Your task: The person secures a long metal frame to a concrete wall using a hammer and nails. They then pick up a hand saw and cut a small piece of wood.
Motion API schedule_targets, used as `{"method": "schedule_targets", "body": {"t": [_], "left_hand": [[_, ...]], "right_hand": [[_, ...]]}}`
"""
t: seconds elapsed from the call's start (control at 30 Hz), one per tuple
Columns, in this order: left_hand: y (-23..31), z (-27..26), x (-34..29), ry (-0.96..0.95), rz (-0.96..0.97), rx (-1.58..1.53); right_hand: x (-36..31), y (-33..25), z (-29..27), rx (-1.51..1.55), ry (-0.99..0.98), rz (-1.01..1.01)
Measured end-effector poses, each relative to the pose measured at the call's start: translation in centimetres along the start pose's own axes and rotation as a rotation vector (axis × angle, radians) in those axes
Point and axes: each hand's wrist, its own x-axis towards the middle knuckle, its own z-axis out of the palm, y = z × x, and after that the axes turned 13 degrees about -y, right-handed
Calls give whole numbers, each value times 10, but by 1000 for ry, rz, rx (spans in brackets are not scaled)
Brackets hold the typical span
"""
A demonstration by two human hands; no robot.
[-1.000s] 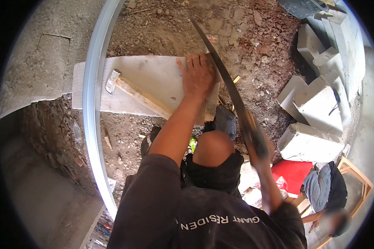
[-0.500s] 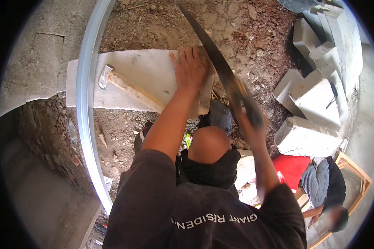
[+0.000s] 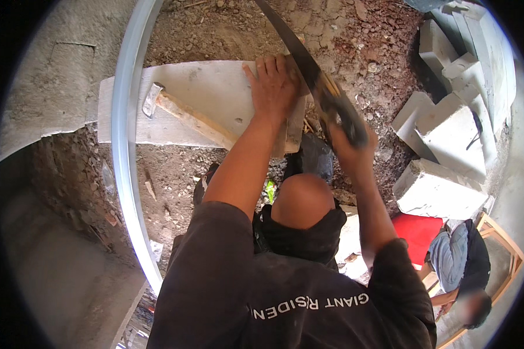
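Observation:
Under my left hand (image 3: 274, 87) lies a pale grey lightweight block (image 3: 212, 72). That hand presses down near the block's right end, its fingers stretched out. My right hand (image 3: 355, 150) grips the handle of a handsaw (image 3: 295, 49). The long dark blade slants up and left past the fingertips of my left hand, along the block's right end; its tip runs out of the top of the picture. Motion smears the handle, and I cannot tell how deep the blade sits in the block. A hammer (image 3: 195, 120) with a wooden handle rests on the block, left of my left forearm.
A long pale metal bar (image 3: 121, 125) curves across the left side, over the block's left end. Several cut blocks (image 3: 442, 189) are heaped on the right. Rubble-strewn soil (image 3: 355, 41) spreads around. At the lower right another person (image 3: 468, 262) bends beside a wooden frame (image 3: 509, 250).
My right hand has pushed the saw forward, away from me. The left hand stays in place on the block. The whole view has shifted slightly.

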Motion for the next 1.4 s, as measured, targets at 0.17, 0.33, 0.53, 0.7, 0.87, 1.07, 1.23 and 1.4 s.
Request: {"method": "schedule_targets", "body": {"t": [0.17,0.33,0.53,0.7,0.87,1.07,1.23,1.4], "left_hand": [[-16,8,-3,33,-39,14],[-7,0,1,9,2,63],[-7,2,0,-34,-16,-2],[-16,2,-4,-19,-28,18],[-6,1,4,-30,-6,29],[-16,1,9,22,-26,44],[-16,6,3,26,27,16],[-16,0,8,-8,10,9]], "right_hand": [[-97,23,-9,38,-7,180],[-151,24,-27,-222,28,-34],[4,3,9,111,-5,33],[-176,26,-30,-223,-79,200],[-84,38,-12,-149,2,52],[-58,32,4,124,-14,-19],[-74,20,5,109,-9,89],[-185,15,-31,-204,-8,259]]}}
